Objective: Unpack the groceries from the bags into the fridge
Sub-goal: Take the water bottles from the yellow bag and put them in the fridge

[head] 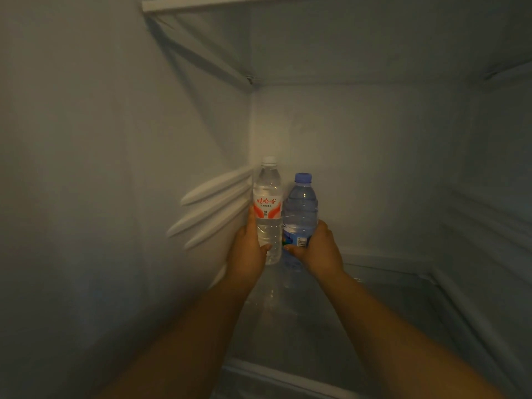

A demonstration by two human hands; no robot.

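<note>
Bottles (283,214) crowd left corner; shelf (388,306) rightward open.

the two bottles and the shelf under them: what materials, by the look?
Clear bottle: thin see-through plastic, ribbed, glossy red-white label. Blue bottle: tinted translucent plastic, ridged, with glints. Shelf: probably glass, since it mirrors the bottles; clear plastic is possible.

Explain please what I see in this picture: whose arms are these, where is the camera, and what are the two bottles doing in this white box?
No machine is here: a person wears one camera on the head, looking forward and down, so you see their own bare arms. The white box is the inside of a fridge, with a glass shelf below. The left hand grips a clear bottle with a red and white label. The right hand grips a blue bottle with a blue cap. Both bottles stand upright, side by side, in the back left corner. Whether they already rest on the shelf is hard to tell.
</note>
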